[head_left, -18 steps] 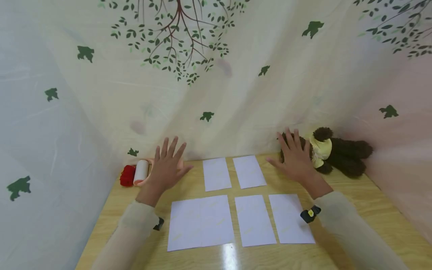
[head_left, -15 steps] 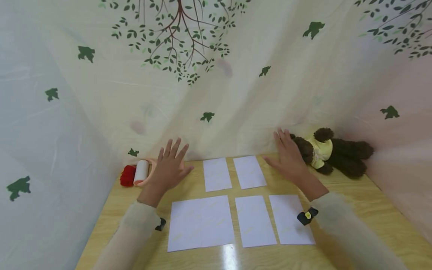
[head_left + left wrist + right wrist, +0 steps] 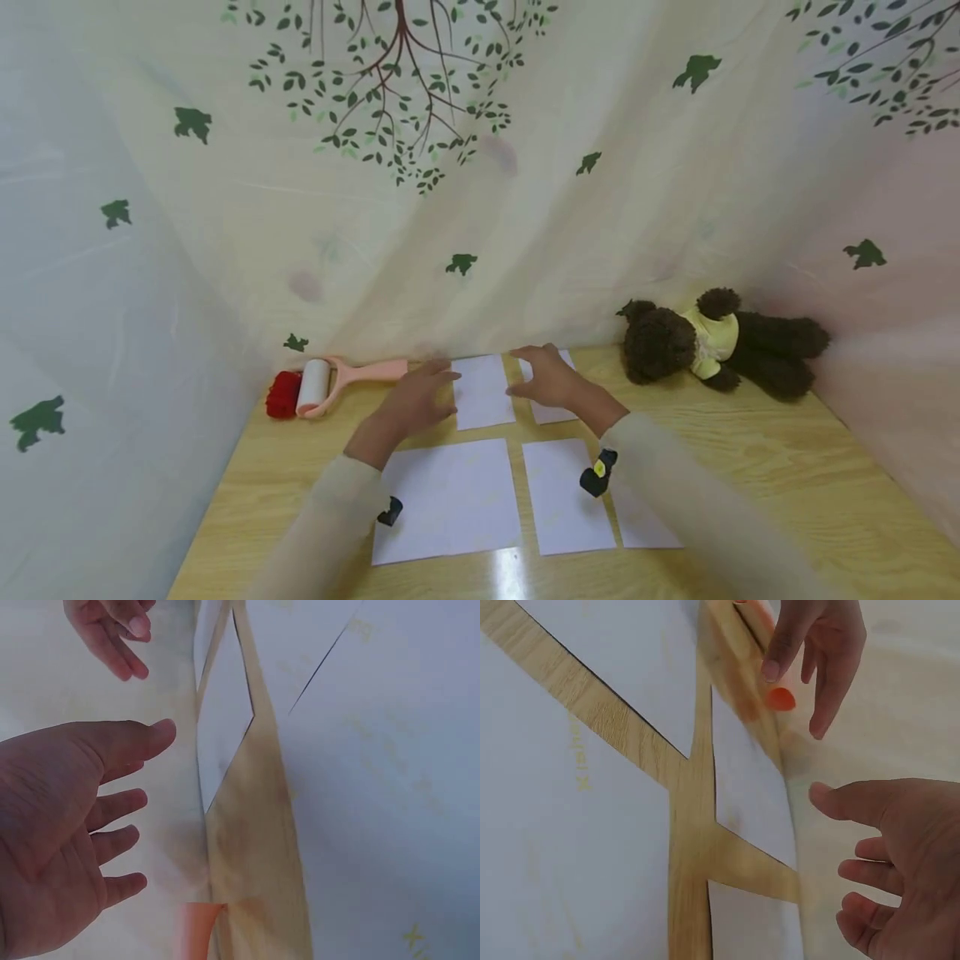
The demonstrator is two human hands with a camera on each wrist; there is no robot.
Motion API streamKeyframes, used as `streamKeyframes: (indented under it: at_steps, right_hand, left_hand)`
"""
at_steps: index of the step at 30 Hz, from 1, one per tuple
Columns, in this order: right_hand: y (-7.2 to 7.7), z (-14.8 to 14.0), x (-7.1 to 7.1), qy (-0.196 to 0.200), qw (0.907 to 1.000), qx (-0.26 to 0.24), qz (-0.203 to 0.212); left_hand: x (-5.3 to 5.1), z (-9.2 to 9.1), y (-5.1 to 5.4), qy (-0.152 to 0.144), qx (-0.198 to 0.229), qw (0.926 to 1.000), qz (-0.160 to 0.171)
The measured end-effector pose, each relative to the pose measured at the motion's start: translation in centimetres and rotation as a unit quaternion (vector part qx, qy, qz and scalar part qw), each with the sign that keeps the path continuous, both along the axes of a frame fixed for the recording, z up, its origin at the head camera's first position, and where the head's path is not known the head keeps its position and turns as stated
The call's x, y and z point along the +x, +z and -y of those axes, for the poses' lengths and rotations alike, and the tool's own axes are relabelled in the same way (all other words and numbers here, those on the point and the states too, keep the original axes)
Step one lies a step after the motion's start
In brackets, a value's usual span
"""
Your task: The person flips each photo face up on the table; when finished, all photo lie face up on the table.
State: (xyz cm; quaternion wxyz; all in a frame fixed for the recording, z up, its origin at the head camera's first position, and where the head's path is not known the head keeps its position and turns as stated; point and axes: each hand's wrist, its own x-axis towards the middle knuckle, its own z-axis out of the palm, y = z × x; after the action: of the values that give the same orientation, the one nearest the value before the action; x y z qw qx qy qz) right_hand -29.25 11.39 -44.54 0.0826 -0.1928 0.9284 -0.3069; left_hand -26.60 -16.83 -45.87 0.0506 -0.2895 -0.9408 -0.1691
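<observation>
In the head view the left hand (image 3: pixel 412 404) hovers at the left side of the upper left white sheet (image 3: pixel 483 392), fingers spread and nothing held. The right hand (image 3: pixel 553 382) is above the upper right sheet (image 3: pixel 551 414), covering part of it, its fingers loosely bent and holding nothing. Both hands face each other across the upper left sheet. The left wrist view shows the left palm (image 3: pixel 52 840) raised, with a gap between thumb and fingers. In the right wrist view the right hand (image 3: pixel 900 855) is likewise off the sheets (image 3: pixel 750 780).
More white sheets (image 3: pixel 450 504) lie in the lower row on the wooden table (image 3: pixel 300 500). At the back left are a red item (image 3: pixel 283 395) and a white roller (image 3: pixel 314 383) with a pink handle (image 3: pixel 371 372). A brown plush bear (image 3: pixel 660 343) lies back right, against the printed cloth.
Both hands have moved inward toward each other, the right one farther, away from the bear's head. The roller's handle and the bear's head are uncovered. The sheets have not visibly moved.
</observation>
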Motion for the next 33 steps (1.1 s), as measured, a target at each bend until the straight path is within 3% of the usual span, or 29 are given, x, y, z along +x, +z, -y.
streamKeyframes:
  at_steps: [4, 7, 10, 19, 28, 33]
  right_hand:
    - [-1.3, 1.6, -1.1, 0.012, 0.9979, 0.064, -0.002]
    - [-1.8, 2.4, -1.8, 0.021, 0.9948, 0.100, -0.002]
    - [-1.9, 3.0, -2.5, 0.029, 0.9909, 0.131, 0.003]
    - [-2.3, 3.8, -3.3, 0.025, 0.9844, 0.158, 0.074]
    - [-2.4, 3.6, -3.9, 0.040, 0.9799, 0.184, 0.067]
    - [-2.1, 3.6, -4.4, 0.026, 0.9852, 0.143, 0.092]
  left_hand:
    - [-0.2, -0.7, -1.0, 0.002, -0.030, 0.9973, 0.067]
    - [-0.2, -1.0, -1.5, 0.024, -0.040, 0.9917, 0.120]
    - [0.0, -1.2, -1.6, 0.041, -0.040, 0.9871, 0.150]
    - [0.6, -1.1, -1.3, 0.063, -0.037, 0.9819, 0.175]
    - [0.5, -1.0, -1.1, 0.062, -0.039, 0.9799, 0.186]
    - [0.1, -1.0, -1.3, 0.068, -0.043, 0.9791, 0.187]
